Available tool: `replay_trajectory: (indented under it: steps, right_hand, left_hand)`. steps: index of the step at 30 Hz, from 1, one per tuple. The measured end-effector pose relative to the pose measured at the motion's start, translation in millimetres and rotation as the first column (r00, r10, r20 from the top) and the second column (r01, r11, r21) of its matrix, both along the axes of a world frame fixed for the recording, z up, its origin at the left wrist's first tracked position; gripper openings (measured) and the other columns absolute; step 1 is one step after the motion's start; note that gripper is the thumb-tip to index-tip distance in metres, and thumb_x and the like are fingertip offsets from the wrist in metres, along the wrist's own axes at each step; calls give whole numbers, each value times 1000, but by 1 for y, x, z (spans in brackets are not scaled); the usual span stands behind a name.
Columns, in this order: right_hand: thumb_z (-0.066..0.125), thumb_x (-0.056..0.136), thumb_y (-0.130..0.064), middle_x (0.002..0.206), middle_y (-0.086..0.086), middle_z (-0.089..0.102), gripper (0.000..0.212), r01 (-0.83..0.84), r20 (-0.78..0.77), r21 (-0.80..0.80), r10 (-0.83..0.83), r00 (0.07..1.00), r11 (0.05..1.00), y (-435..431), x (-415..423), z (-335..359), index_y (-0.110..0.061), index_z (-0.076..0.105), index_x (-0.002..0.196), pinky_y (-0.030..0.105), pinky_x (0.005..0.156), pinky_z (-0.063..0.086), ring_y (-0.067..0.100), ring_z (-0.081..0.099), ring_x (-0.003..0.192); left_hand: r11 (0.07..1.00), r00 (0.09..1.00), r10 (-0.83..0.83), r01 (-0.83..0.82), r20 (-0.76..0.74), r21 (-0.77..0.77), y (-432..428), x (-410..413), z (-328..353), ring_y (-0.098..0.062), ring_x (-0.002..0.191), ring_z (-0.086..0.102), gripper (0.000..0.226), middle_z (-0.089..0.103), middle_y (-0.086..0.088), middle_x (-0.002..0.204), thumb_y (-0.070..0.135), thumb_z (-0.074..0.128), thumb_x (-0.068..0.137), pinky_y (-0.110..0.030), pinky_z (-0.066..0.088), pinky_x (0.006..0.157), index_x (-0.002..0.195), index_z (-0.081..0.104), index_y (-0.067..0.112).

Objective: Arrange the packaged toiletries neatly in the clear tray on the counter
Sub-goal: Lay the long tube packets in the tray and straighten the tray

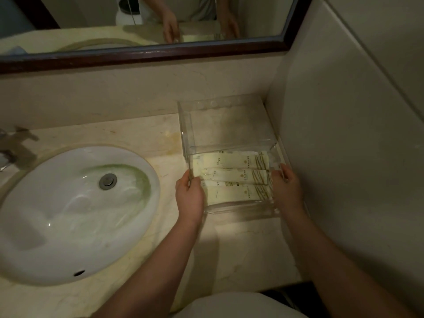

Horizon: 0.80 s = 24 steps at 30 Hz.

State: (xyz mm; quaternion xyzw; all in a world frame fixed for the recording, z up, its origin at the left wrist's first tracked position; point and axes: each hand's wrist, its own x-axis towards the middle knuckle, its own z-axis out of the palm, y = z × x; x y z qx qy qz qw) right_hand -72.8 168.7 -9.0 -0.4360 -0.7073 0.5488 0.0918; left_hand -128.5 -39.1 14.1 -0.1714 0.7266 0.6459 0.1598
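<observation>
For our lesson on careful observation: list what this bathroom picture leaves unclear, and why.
Print on the packaged toiletries: head view, too small and blurred.
Their number: head view, they overlap in the clear tray.
Tap: head view, cut off by the left edge.
Mirror reflection: head view, cut by top edge.

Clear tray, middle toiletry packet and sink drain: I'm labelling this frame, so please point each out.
clear tray (241, 210), head view, near front wall.
middle toiletry packet (231, 175), head view, its pale centre.
sink drain (107, 181), head view, centre of metal stopper.
</observation>
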Motion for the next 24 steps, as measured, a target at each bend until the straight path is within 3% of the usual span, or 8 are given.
replay_trajectory:
  steps: [2,5,8,11,17,19,22,24]
  right_hand:
    - [53,89,-32,95,-6,68,21,-18,9,5,18,1000,1000,-2,-3,3,-24,60,107,27,69,50,16,66,86]
    - [51,79,-41,94,5,70,39,-27,12,37,27,1000,999,-5,-9,4,-16,64,105,36,74,54,23,67,86]
    - [54,88,-30,101,7,68,30,-32,-10,38,32,999,999,-5,-16,9,-13,64,111,32,78,47,22,61,88]
    - [55,93,-22,120,8,61,46,2,-12,41,-2,1000,999,2,-26,12,-8,49,137,27,88,41,18,57,103]
    - [60,89,-27,107,-1,61,46,-7,27,66,5,1000,998,9,-45,12,-17,50,132,27,84,40,21,60,104]
    - [63,87,-29,116,3,62,48,-22,34,83,19,999,996,8,-45,11,-17,50,132,26,85,40,21,60,109]
    - [69,83,-33,128,5,58,59,-69,67,105,62,996,992,6,-43,8,-18,45,135,26,86,41,18,57,110]
    - [72,80,-38,132,5,55,69,-99,89,132,88,992,986,4,-42,8,-20,41,138,29,87,43,18,57,111]
  left_hand:
    - [1000,1000,17,-17,10,8,0,-4,4,-14,102,63,28,69,3,107,30,47,83,-38,49,95,97,71,37]
    - [998,998,57,-57,3,27,-1,-9,8,-8,86,65,31,72,11,87,16,47,91,-30,50,83,82,70,34]
    - [998,998,57,-57,-11,22,-1,-11,6,-13,89,67,29,74,6,90,15,46,91,-33,52,84,91,72,28]
    - [999,999,47,-47,-18,21,2,-15,1,-20,92,68,27,75,2,92,19,47,86,-44,54,90,93,73,25]
    - [999,998,42,-41,-51,10,3,-18,-3,-14,104,65,33,70,5,109,21,56,85,-39,52,95,116,65,23]
    - [995,997,2,-10,-79,-102,5,-25,-7,-16,104,64,31,67,5,109,25,67,80,-39,52,93,110,61,24]
    - [942,992,-116,95,-45,-321,9,-42,-11,-22,103,60,65,60,-4,115,38,80,64,-37,52,89,120,53,16]
    - [913,992,-124,101,-34,-395,12,-48,-12,-23,99,60,68,59,-8,115,34,83,66,-31,49,80,120,51,9]
